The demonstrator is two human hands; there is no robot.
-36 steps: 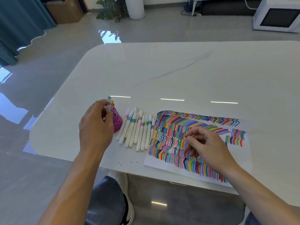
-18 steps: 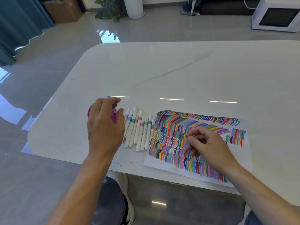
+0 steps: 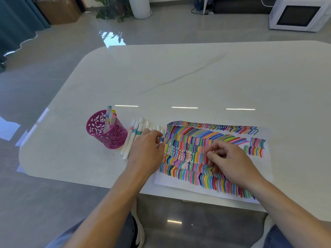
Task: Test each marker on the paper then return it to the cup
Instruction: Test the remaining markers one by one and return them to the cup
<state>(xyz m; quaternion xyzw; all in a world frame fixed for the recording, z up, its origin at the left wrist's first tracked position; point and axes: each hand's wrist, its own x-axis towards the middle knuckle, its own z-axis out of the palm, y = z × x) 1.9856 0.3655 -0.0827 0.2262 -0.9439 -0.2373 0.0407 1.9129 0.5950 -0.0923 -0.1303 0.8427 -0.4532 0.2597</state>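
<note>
A pink cut-out cup (image 3: 111, 138) stands upright near the left edge of the white tabletop (image 3: 179, 77), with three markers (image 3: 109, 115) standing in it. Just right of the cup, a row of white markers (image 3: 133, 135) lies side by side on the tabletop. The left hand (image 3: 145, 149) lies over the right part of this row, its fingertips at a marker with a blue band (image 3: 161, 139) beside the paper's edge; whether it grips that marker cannot be told. The paper (image 3: 197, 138), covered in coloured strokes, lies flat to the right. The right hand (image 3: 231, 163) rests on it, fingers loosely curled, nothing visible in them.
</note>
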